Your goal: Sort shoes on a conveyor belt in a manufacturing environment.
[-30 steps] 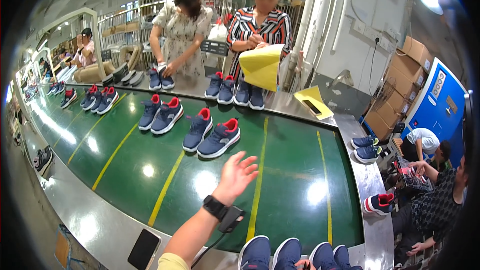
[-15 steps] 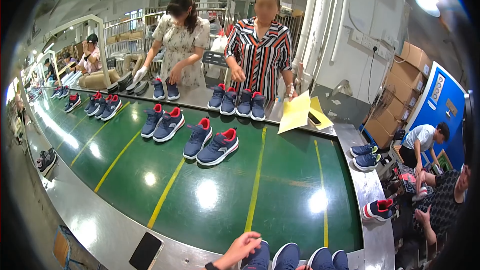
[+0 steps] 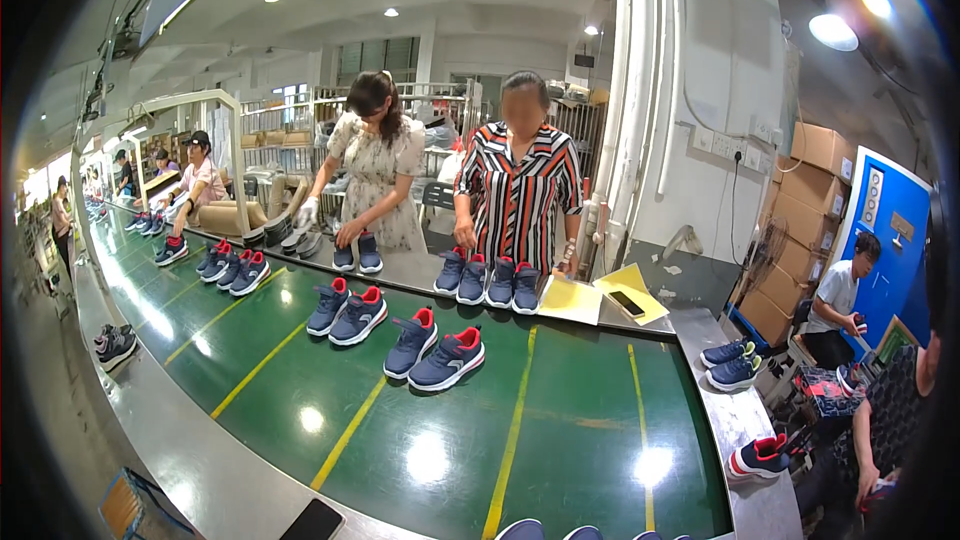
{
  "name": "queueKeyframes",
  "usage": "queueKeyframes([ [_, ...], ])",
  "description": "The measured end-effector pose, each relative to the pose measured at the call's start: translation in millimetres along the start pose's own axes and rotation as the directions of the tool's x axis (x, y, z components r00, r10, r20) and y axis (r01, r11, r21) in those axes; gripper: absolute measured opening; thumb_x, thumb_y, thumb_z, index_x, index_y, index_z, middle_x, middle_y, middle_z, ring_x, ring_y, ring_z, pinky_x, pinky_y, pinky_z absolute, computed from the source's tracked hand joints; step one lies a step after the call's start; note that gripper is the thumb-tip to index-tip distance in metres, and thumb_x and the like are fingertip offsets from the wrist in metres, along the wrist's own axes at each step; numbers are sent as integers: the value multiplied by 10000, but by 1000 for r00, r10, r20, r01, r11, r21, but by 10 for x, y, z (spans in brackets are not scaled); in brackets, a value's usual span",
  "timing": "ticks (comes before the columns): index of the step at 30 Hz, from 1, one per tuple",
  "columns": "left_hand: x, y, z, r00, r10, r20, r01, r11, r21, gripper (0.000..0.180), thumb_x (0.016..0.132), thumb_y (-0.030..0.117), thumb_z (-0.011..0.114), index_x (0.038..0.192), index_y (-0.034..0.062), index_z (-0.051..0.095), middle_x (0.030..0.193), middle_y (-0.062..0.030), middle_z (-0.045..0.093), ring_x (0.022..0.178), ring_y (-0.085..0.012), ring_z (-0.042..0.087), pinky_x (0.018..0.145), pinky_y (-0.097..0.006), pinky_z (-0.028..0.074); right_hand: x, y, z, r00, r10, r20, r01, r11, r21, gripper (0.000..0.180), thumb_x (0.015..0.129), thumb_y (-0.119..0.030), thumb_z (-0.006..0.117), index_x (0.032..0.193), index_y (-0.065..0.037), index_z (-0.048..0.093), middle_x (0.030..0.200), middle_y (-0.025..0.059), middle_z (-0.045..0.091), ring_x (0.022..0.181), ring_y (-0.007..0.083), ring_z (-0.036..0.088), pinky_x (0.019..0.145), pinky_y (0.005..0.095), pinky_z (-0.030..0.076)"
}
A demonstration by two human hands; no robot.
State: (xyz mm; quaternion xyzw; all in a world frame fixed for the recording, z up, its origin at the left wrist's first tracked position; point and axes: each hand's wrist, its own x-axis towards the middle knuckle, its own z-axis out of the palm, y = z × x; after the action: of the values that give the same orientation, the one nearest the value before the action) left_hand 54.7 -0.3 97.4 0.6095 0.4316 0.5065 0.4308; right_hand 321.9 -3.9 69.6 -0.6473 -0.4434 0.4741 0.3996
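Looking down, I see neither hand; navy fabric shoes with red collars (image 3: 447,360) stand mid green conveyor belt (image 3: 560,440).

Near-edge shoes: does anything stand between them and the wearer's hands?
Nothing visible does. Neither hand is in the picture; the shoes lie at the near edge with only bare green belt beyond them.

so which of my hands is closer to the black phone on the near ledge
Cannot tell: neither hand is in view. The black phone lies on the grey ledge at the picture's lower edge, with no hand near it.
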Motion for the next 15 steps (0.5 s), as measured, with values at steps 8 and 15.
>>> queueKeyframes([
  [8, 449, 330, 203, 745, 482, 462, -653, 670, 354, 401, 739, 320, 684, 1080, 123, 605, 945, -130, 577, 914, -326, 544, 780, -411, 455, -87, -421, 98, 998, -57, 22, 52, 985, 165, 310, 844, -273, 665, 938, 12, 588, 838, 117, 607, 789, 211, 578, 656, 303, 474],
  [15, 500, 371, 564, 844, 134, 520, -486, 600, 636, 478, 779, 451, 648, 1125, 129, 581, 772, -110, 609, 812, -301, 598, 722, -398, 468, 62, -488, -40, 961, 219, 172, -257, 935, 245, 182, 767, -42, 697, 884, -77, 561, 602, -10, 505, 377, 63, 371, 323, 244, 261],
])
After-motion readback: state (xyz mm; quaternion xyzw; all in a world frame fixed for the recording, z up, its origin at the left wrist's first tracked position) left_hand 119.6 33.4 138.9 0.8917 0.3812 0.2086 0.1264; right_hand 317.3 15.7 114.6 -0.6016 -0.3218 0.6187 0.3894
